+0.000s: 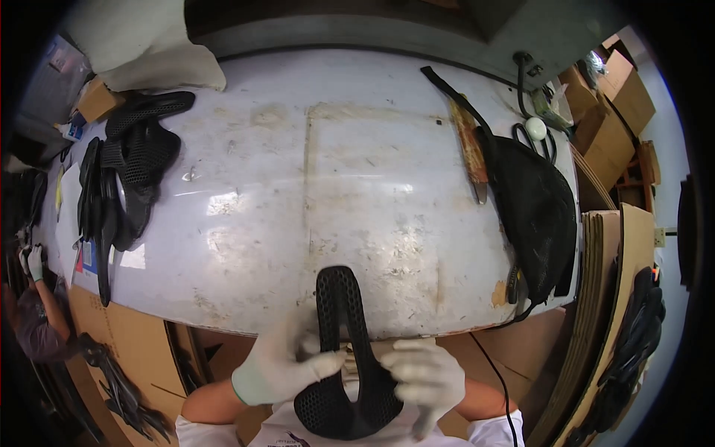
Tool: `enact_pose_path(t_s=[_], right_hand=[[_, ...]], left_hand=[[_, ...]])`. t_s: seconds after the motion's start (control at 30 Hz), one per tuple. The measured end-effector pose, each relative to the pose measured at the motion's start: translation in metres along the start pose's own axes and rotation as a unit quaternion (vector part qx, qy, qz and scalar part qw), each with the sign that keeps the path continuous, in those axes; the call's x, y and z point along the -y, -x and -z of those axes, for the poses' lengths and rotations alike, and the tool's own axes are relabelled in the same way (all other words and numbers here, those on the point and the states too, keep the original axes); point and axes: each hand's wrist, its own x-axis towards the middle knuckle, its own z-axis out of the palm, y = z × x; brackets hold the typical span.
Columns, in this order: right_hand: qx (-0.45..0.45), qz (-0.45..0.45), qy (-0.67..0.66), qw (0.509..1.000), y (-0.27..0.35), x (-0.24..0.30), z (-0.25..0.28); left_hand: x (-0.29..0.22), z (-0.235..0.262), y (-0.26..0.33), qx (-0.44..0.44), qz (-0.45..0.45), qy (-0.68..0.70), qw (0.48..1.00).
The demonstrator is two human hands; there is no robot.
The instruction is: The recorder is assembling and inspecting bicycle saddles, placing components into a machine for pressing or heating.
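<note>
Currently gripping black honeycomb bicycle saddle (363,350) in left hand (279,363), with thumb over left limb. Held at near edge of counter (257,257), aligned fore-and-aft, with narrow end away. At right flank with right hand (428,372), fingers loosely curled; cannot tell whether touching.

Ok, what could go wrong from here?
The black honeycomb saddle pad could drop: much of it sits past the table's near edge, and whether the right hand grips it or only touches it is unclear; the left hand does grip it.
The dark cable beside the right forearm might snag that arm.
The black pieces piled at left reach the near edge; a bump could dislodge one.
</note>
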Motion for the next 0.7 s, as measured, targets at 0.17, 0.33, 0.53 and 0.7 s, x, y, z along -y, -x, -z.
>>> enact_pose_path(t_s=[0.17, 0.33, 0.53, 0.7], right_hand=[[0.038, -0.425, -0.262, 0.866, -0.057, 0.003, 0.006], [0.085, -0.448, -0.245, 0.855, -0.07, 0.008, 0.006], [0.101, -0.451, -0.217, 0.86, -0.058, 0.013, -0.004], [0.138, -0.453, -0.245, 0.846, -0.059, 0.018, -0.005]], left_hand=[[0.0, -0.002, 0.013, 0.086, 0.064, -0.022, 0.994], [-0.009, 0.002, 0.015, 0.119, 0.029, -0.099, 0.988], [-0.006, 0.003, 0.019, 0.119, 0.027, -0.05, 0.991], [-0.006, 0.009, 0.02, 0.123, 0.022, -0.07, 0.99]])
